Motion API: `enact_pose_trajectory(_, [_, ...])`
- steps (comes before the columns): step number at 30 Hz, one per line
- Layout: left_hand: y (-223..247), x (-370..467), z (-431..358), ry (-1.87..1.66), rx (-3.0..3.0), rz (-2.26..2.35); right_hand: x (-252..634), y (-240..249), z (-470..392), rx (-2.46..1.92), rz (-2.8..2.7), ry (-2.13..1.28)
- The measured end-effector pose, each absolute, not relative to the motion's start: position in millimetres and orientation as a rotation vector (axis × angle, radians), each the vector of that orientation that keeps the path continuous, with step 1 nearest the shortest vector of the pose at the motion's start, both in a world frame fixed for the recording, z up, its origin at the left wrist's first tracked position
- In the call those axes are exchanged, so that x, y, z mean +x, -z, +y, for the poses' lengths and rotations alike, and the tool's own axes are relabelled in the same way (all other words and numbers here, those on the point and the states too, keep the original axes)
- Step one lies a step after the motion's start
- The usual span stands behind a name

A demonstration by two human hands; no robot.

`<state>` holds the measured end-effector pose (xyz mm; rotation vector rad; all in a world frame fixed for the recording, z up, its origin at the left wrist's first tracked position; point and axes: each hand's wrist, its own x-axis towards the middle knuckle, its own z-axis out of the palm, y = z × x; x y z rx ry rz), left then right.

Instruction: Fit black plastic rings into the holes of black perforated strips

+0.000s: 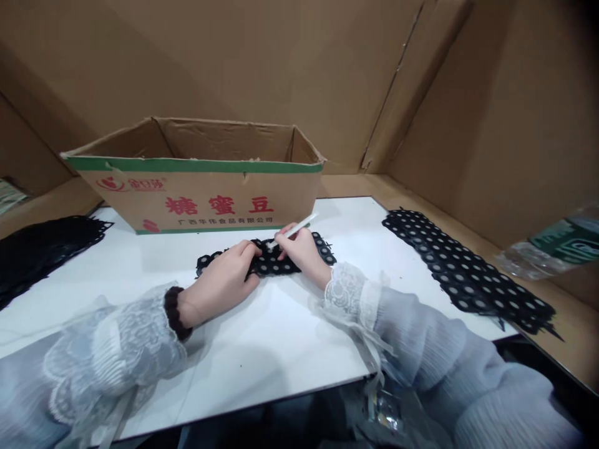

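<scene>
While left hand [222,277] rests on black dotted sheet [277,268] — grip unclear — right hand [304,251] pinches white stick [300,226]; keeping sheet flat beneath likely steadies its tip.

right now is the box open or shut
Open. The box has no flaps across its top, and its inner walls show above the front edge. How full, I cannot tell.

1 brown cardboard box [206,187] is standing | before it: 1 white stick [297,227], 1 black dotted mat [276,268] | right: 1+ mats [463,268], 1 clear plastic bottle [556,246] | left: 1 black pile [44,252]
</scene>
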<state>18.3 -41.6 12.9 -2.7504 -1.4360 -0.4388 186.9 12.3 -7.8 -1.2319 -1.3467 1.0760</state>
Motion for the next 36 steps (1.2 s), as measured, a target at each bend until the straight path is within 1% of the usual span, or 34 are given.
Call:
enact_pose_trajectory(5, [-10.9,22.5,-43.1,0.183,-2.547,-1.245,179.9,11.4,7.3,-1.221,-1.319,-1.087])
enact_pose_trajectory(8, [-10.6,21.0,-41.4,0.116,-2.526,-1.196,178.4,12.7,6.7,-1.226,-1.382,-1.073])
enact_pose_trajectory(10, [-12.1,19.0,-40.6,0.098,-2.554,-1.203,178.4,13.6,7.3,-1.236,-1.443,-1.007])
enact_pose_trajectory(14, [-15.9,17.0,-41.2,0.113,-2.566,-1.246,178.7,16.5,9.8,-1.207,-1.559,-0.827])
enact_pose_trajectory(20, [-13.0,21.3,-37.8,0.117,-2.427,-1.211,177.7,17.1,11.8,-1.212,-1.526,-0.822])
enact_pose_trajectory(27, [-6.7,18.7,-31.3,0.245,-2.409,-1.173,177.3,15.5,11.7,-1.236,-1.501,-0.879])
enact_pose_trajectory(31, [-1.7,16.1,-28.6,0.313,-2.385,-1.147,175.4,15.4,6.6,-1.183,-1.642,-0.805])
enact_pose_trajectory(36, [-2.1,16.3,-25.8,0.340,-2.339,-1.232,173.3,14.7,2.2,-1.115,-1.805,-0.715])
